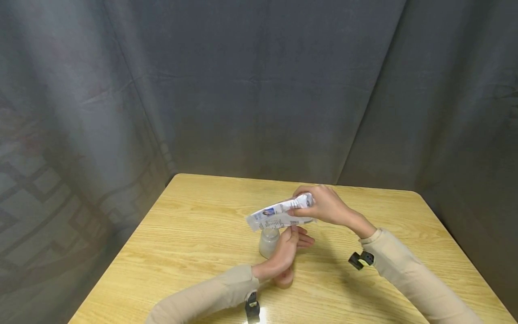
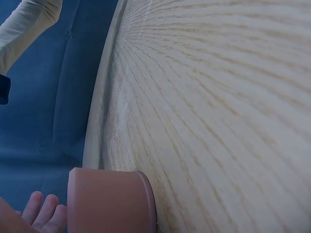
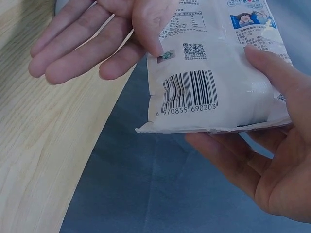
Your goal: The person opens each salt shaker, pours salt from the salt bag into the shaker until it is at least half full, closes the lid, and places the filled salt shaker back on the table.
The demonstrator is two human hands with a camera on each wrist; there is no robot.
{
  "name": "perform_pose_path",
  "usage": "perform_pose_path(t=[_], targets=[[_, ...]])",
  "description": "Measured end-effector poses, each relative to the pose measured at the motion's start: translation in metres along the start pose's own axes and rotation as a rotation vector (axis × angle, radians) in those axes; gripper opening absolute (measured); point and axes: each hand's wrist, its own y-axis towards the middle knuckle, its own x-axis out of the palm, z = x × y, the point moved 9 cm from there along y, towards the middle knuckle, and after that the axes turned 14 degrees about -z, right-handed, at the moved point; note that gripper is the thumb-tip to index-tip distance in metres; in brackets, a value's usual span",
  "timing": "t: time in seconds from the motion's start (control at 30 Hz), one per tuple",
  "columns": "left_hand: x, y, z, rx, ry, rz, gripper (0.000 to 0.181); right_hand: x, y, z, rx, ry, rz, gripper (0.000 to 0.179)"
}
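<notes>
Grey curtain hangs behind and to both sides of the work area, in loose folds.

Desk: light wood grain, rounded corners, seen from above in the head view.

Two arms in beige sleeves come in from the near edge. A small black clip sits at each wrist.

Right hand is raised above the middle of the desk. It holds a white printed pouch by one end, thumb on the upper face and fingers curled under it. The pouch is tilted, its far end dipping to the left. In the right wrist view the barcode and a square code are visible near the sealed edge of the pouch.

Left hand is lower, just under the pouch, with fingers straight and loosely spread. In the right wrist view its thumb touches the face of the pouch beside the small print; the remaining fingers grip nothing.

Small frosted jar stands upright on the desk, directly below the low end of the pouch and just beside the left hand. Whether the hand touches it, I cannot tell.
</notes>
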Motion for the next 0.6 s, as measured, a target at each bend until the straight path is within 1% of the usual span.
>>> perform_pose_path(t=[0.1,0.33,0.37,0.53,0.57,0.6], targets=[[-0.0007,0.0006,-0.0018,0.004,0.002,-0.002,0.046,-0.0004,-0.0005,0.0,0.005,-0.001,-0.001,0.03],[-0.0008,-0.0004,-0.0028,-0.018,0.035,-0.017,0.046,-0.0007,-0.0007,-0.0016,0.002,-0.016,-0.002,0.031],[0.0001,-0.0015,0.0012,-0.017,0.033,-0.017,0.045,-0.0007,-0.0007,-0.0018,0.001,-0.017,-0.003,0.031],[0.001,-0.0011,0.003,-0.013,0.018,-0.007,0.045,-0.0007,-0.0004,-0.0019,0.0,-0.023,-0.009,0.031],[0.001,-0.0011,0.0032,-0.01,0.017,-0.005,0.044,-0.0008,-0.0003,-0.0022,0.0,-0.026,-0.009,0.031],[0.0002,0.0,-0.0005,-0.011,0.02,-0.005,0.045,-0.0009,-0.0003,-0.0023,0.0,-0.028,-0.009,0.031]])
